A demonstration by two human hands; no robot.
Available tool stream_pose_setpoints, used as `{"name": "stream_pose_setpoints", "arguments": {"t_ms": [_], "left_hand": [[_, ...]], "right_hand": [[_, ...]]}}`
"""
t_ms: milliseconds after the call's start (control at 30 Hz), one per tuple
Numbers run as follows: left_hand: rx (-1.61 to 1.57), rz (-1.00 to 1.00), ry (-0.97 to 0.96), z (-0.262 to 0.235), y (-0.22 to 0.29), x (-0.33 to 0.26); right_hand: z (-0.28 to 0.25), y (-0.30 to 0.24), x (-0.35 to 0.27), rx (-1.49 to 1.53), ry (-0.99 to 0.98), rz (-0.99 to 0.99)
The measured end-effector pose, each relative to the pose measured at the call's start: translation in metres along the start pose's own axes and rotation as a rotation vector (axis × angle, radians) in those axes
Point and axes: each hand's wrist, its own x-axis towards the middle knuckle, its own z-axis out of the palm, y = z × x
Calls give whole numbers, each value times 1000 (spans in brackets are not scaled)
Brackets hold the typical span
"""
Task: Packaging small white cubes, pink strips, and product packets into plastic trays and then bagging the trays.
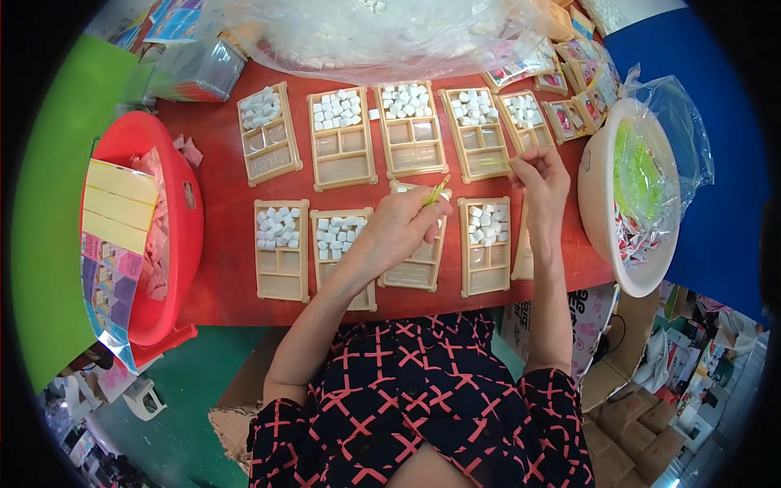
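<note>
My left hand (407, 226) is closed around a small bunch of thin yellow-green sticks (440, 187), over a tray in the near row. With thumb and forefinger pinched, my right hand (543, 180) holds what looks like one similar thin yellow stick (493, 163) at the lower compartment of a far-row tray (480, 137). Beige compartment trays stand in two rows, with white marshmallow-like cubes (338, 109) in their top sections. A near-row tray (486, 246) sits between my hands. My right wrist partly hides another tray (523, 254), and my left arm covers parts of two more.
A red basin (192, 220) of pink packets stands at the left, with a printed card sheet (122, 205) across it. At the right is a cream basin (587, 175) holding wrapped packets and a green bag. A large clear bag (382, 45) of white pieces lies at the back.
</note>
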Motion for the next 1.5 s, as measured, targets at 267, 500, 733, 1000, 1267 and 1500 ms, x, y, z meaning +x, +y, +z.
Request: {"name": "stream_pose_setpoints", "arguments": {"t_ms": [267, 500, 733, 1000, 1267, 1500], "left_hand": [[88, 36, 19, 1, 6, 2], [70, 58, 101, -11, -5, -12], [-161, 23, 164, -25, -22, -26], [229, 166, 484, -29, -5, -12], [110, 0, 465, -46, -5, -22], [154, 237, 435, -40, -22, -38]], "right_hand": [[21, -19, -22, -588, -145, -376], [44, -12, -12, -298, -457, -206], [75, 11, 3, -107, -251, -30], [84, -7, -16, -129, -264, -41], [81, 2, -13, -715, -141, -327], [109, -21, -35, -531, -463, -701]]}}
